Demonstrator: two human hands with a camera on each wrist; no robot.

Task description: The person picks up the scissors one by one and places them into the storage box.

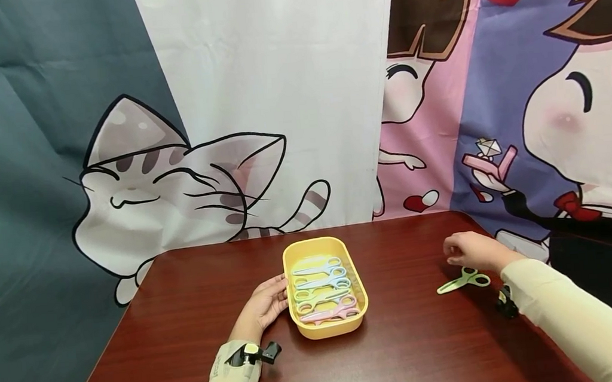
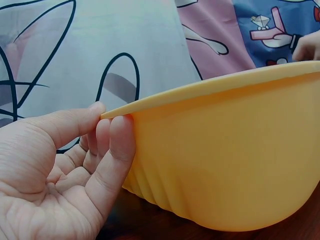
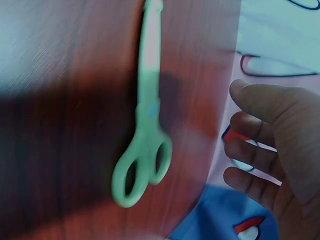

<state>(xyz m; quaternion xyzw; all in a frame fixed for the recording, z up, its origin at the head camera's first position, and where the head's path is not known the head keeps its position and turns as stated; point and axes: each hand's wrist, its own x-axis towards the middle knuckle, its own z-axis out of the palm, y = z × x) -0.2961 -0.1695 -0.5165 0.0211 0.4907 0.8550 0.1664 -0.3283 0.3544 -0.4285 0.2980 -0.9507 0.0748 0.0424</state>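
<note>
A yellow plastic basket (image 1: 330,331) stands on the table, and my left hand (image 1: 263,304) grips its left rim. In the left wrist view, the thumb of that hand (image 2: 60,165) lies on top of the rim while fingers press the outer wall. Inside the basket lie several pairs of scissors: light blue scissors (image 1: 317,282), green scissors (image 1: 320,299) and pink scissors (image 1: 329,314). Over at the right, my right hand (image 1: 475,250) hovers with loosely curled fingers and holds nothing. Just below it a lone pair of green scissors (image 1: 463,280) lies flat on the table, apart from the hand.
The dark red-brown wooden table (image 1: 405,351) reaches back to a hanging cloth (image 1: 275,67) printed with a cartoon cat and figures. This cloth borders the table behind and on the right. Dark wrist-camera mounts (image 1: 254,354) sit on both sleeves.
</note>
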